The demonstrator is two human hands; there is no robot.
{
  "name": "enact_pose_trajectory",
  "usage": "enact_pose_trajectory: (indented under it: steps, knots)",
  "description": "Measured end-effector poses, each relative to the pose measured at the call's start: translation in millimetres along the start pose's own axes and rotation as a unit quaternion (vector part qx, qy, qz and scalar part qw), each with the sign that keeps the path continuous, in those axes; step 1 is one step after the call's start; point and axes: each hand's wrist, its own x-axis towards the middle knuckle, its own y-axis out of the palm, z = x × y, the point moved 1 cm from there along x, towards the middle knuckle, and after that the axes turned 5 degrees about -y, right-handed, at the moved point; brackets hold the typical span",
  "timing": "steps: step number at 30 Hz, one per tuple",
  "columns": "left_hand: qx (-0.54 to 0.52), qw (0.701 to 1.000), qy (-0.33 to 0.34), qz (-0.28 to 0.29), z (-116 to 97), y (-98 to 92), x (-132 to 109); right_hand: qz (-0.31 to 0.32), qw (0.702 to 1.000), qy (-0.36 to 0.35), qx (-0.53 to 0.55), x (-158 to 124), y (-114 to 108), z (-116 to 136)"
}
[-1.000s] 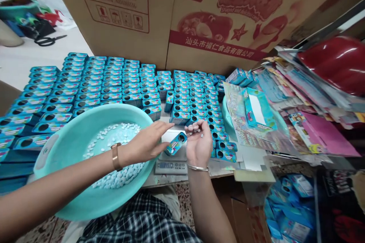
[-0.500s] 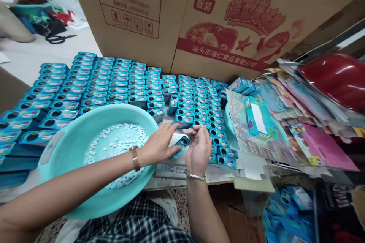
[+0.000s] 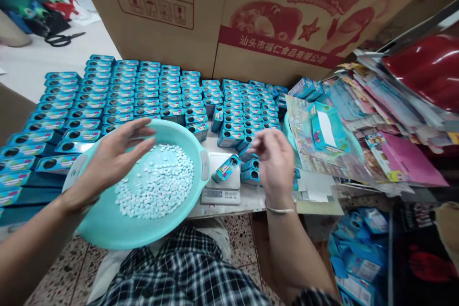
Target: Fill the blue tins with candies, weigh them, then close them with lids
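My left hand (image 3: 124, 155) is raised over the left part of the turquoise basin (image 3: 96, 227), fingers stretched out and apart, holding nothing. Many small pale candies (image 3: 161, 186) lie in the basin. On the white kitchen scale (image 3: 220, 196) lies a blue candy box (image 3: 227, 168), set at a slant, its round window end facing away from me; neither hand touches it. My right hand (image 3: 274, 158) is to the right of the scale, above the nearest blue boxes. Its fingers look bent but are smeared by motion, and anything inside them is hidden.
Dense rows of upright blue boxes (image 3: 118, 91) fill the table behind the basin. A large brown carton (image 3: 201, 52) stands behind them. At right are a blue box with a white opening (image 3: 326, 126) and stacked printed sheets (image 3: 362, 100). Scissors (image 3: 64, 39) lie far left.
Both hands have left the box, which now rests on the scale. My left hand has moved left over the basin; my right hand has moved right. The view has tipped downward.
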Motion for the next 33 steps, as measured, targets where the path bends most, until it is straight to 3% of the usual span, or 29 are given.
enact_pose_trajectory:
  steps: [2, 3, 5, 7, 9, 10, 12, 16, 18, 20, 22, 24, 26, 30, 33]
  knots:
    - [0.045, 0.998, -0.038, -0.009, 24.0, -18.3, -25.2, 0.193, 0.979, -0.005, -0.068, 3.7, 36.0, -4.4]
    - [0.069, 0.996, -0.049, -0.014, 36.1, -23.5, -38.0, 0.304, 0.946, -0.029, -0.111, 3.1, 56.7, -10.9]
    - [0.115, 0.991, -0.062, -0.021, 57.8, -27.6, -63.0, 0.51, 0.822, -0.101, -0.231, -5.4, 96.8, -33.4]
    - [0.156, 0.984, -0.076, -0.031, 74.1, -25.6, -84.8, 0.663, 0.647, -0.118, -0.358, -23.3, 128.6, -65.4]
    - [0.186, 0.977, -0.083, -0.061, 84.2, -20.1, -101.2, 0.732, 0.504, -0.105, -0.446, -45.8, 149.4, -97.0]
    - [0.196, 0.974, -0.077, -0.085, 87.2, -16.8, -107.0, 0.749, 0.464, -0.099, -0.463, -57.0, 156.4, -109.8]
    - [0.202, 0.968, -0.059, -0.136, 90.4, -10.1, -113.7, 0.769, 0.428, -0.091, -0.466, -75.7, 165.4, -127.3]
    - [0.182, 0.964, -0.044, -0.191, 93.1, -1.3, -115.9, 0.788, 0.436, -0.044, -0.432, -85.9, 170.7, -133.8]
    - [0.171, 0.965, -0.042, -0.192, 94.7, -0.2, -116.1, 0.78, 0.495, 0.015, -0.384, -78.0, 168.6, -128.5]
    - [0.157, 0.969, -0.042, -0.186, 96.6, -0.7, -116.9, 0.74, 0.599, 0.147, -0.268, -67.2, 163.8, -120.0]
    - [0.134, 0.973, -0.047, -0.18, 98.1, -2.5, -117.7, 0.649, 0.69, 0.307, -0.095, -58.8, 157.3, -108.9]
    - [0.108, 0.976, -0.061, -0.178, 98.6, -5.8, -117.8, 0.552, 0.73, 0.399, 0.055, -54.9, 150.6, -95.4]
    - [0.083, 0.978, -0.081, -0.173, 97.2, -10.5, -117.2, 0.458, 0.753, 0.441, 0.166, -53.5, 142.7, -80.6]
    - [0.02, 0.977, -0.139, -0.163, 87.6, -20.2, -115.4, 0.243, 0.813, 0.442, 0.29, -42.8, 112.0, -52.1]
    - [-0.025, 0.972, -0.176, -0.152, 76.5, -20.9, -113.3, 0.072, 0.882, 0.353, 0.305, -24.9, 70.9, -36.6]
